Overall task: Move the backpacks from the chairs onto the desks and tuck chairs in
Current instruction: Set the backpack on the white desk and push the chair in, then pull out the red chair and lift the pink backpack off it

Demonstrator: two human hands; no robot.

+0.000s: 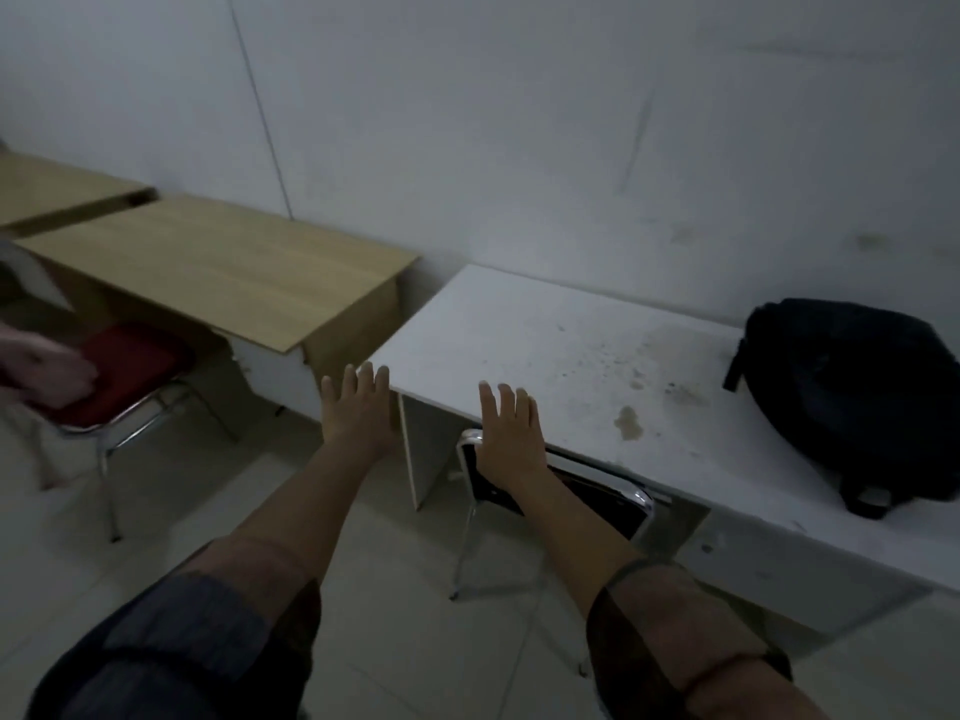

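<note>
A black backpack (857, 402) lies on the right end of the white desk (545, 345). A black chair with a chrome frame (602, 504) is pushed under that desk, only its backrest and legs showing. My right hand (511, 436) hovers flat, fingers spread, over the backrest's left corner, holding nothing. My left hand (358, 410) is open too, fingers spread, beside the desk's left front corner. A red-seated chair (124, 376) stands pulled out from the wooden desk (234, 262) at left; a blurred pinkish object (47, 374) rests on its seat.
A second wooden desk (52, 189) stands at the far left against the white wall. A pale board (36, 275) leans behind the red chair. Tiled floor lies open between me and the desks.
</note>
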